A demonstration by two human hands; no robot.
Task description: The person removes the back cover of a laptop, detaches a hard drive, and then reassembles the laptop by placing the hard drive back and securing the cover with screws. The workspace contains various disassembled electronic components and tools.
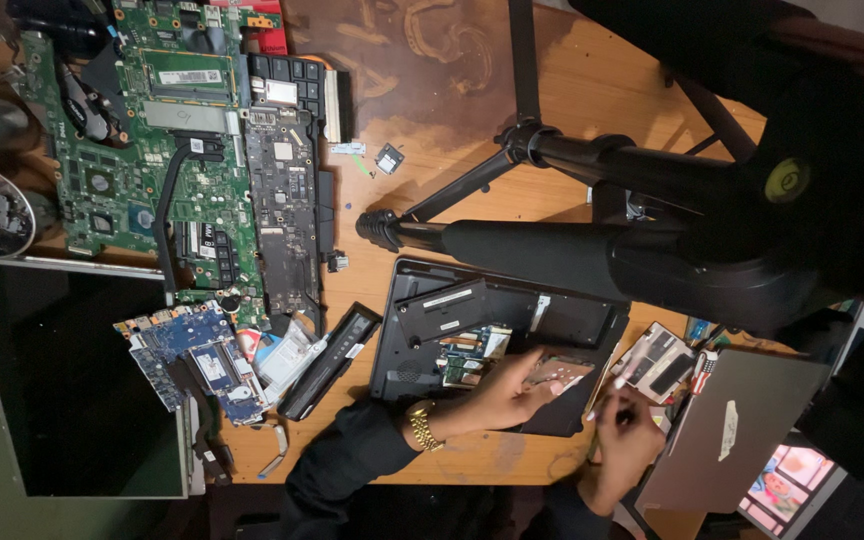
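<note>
Head view: at far left a dark flat screen panel [72,380] lies below green circuit boards [152,150], and a black tripod [572,200] crosses the wooden table [592,90]. The left hand [512,395], gold watch [420,425] at the wrist, presses flat with fingers spread on the opened black laptop base [497,340]. Just right, the right hand [627,440] pinches a thin white-tipped tool [620,385] beside a closed grey laptop [732,430].

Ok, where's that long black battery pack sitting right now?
In the head view the battery pack lies on the wooden table, left of the opened black laptop base and right of the small blue circuit boards.
</note>
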